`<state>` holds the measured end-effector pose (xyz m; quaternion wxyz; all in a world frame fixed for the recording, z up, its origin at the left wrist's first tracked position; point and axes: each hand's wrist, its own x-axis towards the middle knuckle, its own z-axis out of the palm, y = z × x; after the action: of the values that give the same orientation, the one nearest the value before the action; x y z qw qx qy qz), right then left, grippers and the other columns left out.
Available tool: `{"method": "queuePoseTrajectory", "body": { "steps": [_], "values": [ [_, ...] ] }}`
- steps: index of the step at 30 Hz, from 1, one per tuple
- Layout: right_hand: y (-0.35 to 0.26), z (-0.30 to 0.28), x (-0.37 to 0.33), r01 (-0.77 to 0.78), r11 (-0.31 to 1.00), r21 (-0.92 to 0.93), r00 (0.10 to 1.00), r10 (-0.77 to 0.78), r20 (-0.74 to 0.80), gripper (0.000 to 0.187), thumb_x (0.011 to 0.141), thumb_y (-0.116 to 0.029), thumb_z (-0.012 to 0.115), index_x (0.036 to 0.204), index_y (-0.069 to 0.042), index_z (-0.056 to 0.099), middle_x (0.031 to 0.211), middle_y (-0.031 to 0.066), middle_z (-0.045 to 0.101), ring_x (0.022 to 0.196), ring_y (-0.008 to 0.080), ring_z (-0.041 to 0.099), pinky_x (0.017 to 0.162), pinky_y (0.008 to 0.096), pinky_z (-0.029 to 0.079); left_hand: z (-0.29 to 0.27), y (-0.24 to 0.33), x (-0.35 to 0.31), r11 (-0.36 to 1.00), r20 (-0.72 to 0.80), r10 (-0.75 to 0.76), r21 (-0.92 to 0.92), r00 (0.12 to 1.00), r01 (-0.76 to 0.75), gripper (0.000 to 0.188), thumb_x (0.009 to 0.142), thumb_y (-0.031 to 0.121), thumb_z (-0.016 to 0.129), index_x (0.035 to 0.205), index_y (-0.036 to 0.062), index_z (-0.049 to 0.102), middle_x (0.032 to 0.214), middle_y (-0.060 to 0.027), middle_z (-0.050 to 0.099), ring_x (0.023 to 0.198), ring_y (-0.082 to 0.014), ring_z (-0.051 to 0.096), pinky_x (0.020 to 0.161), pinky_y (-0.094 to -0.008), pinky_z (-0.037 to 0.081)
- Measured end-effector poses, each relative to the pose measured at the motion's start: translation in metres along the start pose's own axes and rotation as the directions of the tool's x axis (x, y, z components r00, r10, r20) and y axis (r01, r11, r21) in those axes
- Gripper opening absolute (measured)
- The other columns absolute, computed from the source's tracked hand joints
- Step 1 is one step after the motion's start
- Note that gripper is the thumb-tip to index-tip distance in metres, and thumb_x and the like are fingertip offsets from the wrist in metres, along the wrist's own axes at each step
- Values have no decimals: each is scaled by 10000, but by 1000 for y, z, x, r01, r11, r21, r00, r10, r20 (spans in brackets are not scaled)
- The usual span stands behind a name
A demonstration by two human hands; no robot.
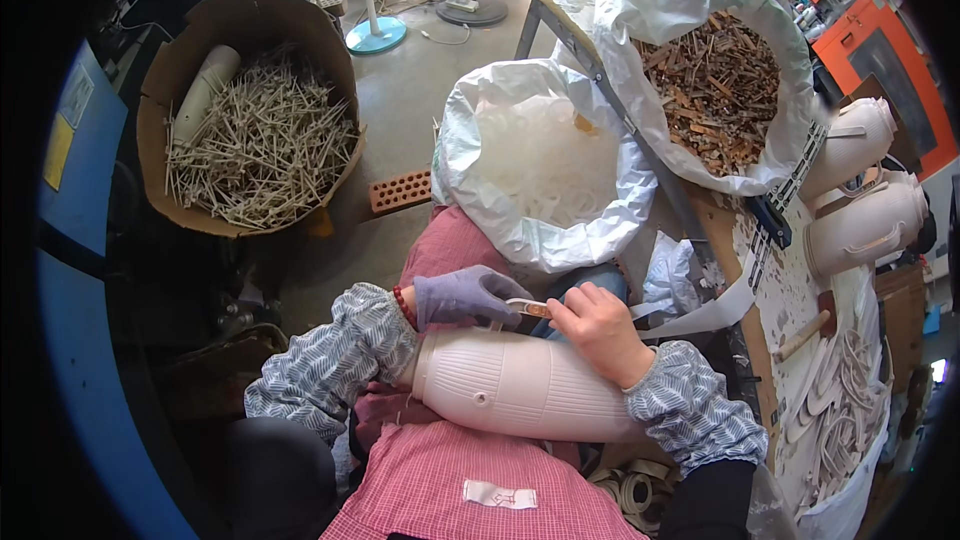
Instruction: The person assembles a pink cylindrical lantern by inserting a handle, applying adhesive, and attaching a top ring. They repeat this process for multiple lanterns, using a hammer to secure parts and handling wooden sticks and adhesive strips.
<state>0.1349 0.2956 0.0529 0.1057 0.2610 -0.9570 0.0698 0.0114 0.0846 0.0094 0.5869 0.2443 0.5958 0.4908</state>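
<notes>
A cream ribbed plastic flask body (520, 383) lies on its side across my lap, with a small round knob on its wall. Just above it, my left hand (462, 297), in a grey-purple glove, is closed on one end of a pale curved handle (521, 303). My right hand (603, 333), bare, pinches the handle's other end, where a small brown piece (538, 310) shows between the hands. The fingers hide how the brown piece sits in the handle. My right wrist rests close to the flask body's right part.
Before me stands a white sack (468, 170) of translucent rings; right of it, another sack (625, 15) holds brown pieces. A cardboard drum (160, 130) of cream sprues stands left. The bench (745, 230) at right bears two flask bodies (868, 225), a hammer (805, 335) and cream handles (845, 410).
</notes>
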Motion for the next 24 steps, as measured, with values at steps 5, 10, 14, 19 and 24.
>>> {"method": "queuePoseTrajectory", "body": {
  "steps": [5,10,14,19,24],
  "values": [
    [3,2,1,31,1000,3,999,-31,-24,278,729,-167,722,971,-51,651,769,39,507,759,213,541,636,339,449,-1,-2,1,1000,-31,-3,30,1000,4,484,838,263,735,1253,36,631,1003,-16,673,827,-78,567,710,-235,465],
    [0,2,1,46,999,-7,993,-46,-106,159,755,-144,656,883,-56,620,760,34,483,756,189,525,606,309,439,0,-3,1,1000,-25,-22,-3,999,22,488,838,267,737,1254,36,631,1007,-19,674,834,-80,569,721,-237,469],
    [-1,3,0,51,997,-59,993,-57,-103,170,738,-135,648,888,-57,625,761,32,484,758,186,521,599,304,433,-1,-2,0,999,-15,-35,5,999,35,486,847,272,733,1256,30,628,1020,-21,676,851,-80,572,739,-236,471],
    [-1,-1,-3,2,998,-64,999,-5,-45,239,754,-180,686,955,-52,669,766,37,519,758,205,542,603,323,449,1,2,10,996,-42,57,70,998,-54,402,868,296,721,1162,27,677,954,-36,684,835,-77,586,729,-260,483],
    [19,0,2,52,998,45,997,-49,-67,231,723,-226,724,867,-77,621,751,33,505,758,199,563,620,317,485,6,-8,25,984,-155,111,158,982,-86,304,848,285,746,975,10,720,837,-46,693,779,-93,610,694,-264,493]
  ]
}}
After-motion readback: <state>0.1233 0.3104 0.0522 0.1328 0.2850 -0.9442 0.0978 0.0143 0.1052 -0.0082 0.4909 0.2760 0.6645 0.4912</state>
